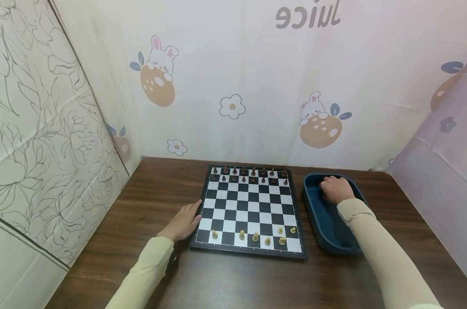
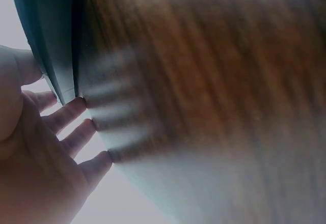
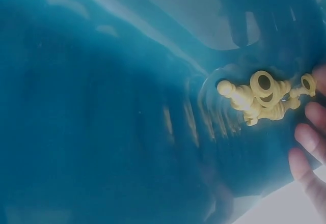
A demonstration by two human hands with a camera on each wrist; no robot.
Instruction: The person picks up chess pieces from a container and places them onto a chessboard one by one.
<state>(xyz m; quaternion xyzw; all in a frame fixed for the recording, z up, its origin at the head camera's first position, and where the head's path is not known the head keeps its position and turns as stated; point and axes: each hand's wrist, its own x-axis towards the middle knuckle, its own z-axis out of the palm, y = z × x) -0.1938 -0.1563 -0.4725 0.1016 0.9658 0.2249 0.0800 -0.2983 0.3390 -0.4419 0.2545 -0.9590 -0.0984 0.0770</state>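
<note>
A black-and-white chessboard [image 1: 242, 205] lies on the table. My left hand [image 1: 183, 222] rests at its left edge, fingers extended; the left wrist view shows the fingertips on the wood grain and the thumb by the board's dark side [image 2: 56, 35]. Inside the blue bin [image 1: 314, 214], my right hand [image 1: 336, 189] reaches to the far end. A small heap of cream chess pieces [image 3: 243, 99] lies there, right beside the fingers [image 3: 308, 137] in the right wrist view. One piece [image 3: 307, 83] sits close to a fingertip; whether they touch is unclear.
Dark red chess pieces [image 1: 243, 171] fill two rows at the board's far side. Several cream pieces [image 1: 255, 237] stand on the near rows. The brown wooden table [image 1: 160, 184] meets a patterned wall cloth [image 1: 202, 77] behind and at the sides.
</note>
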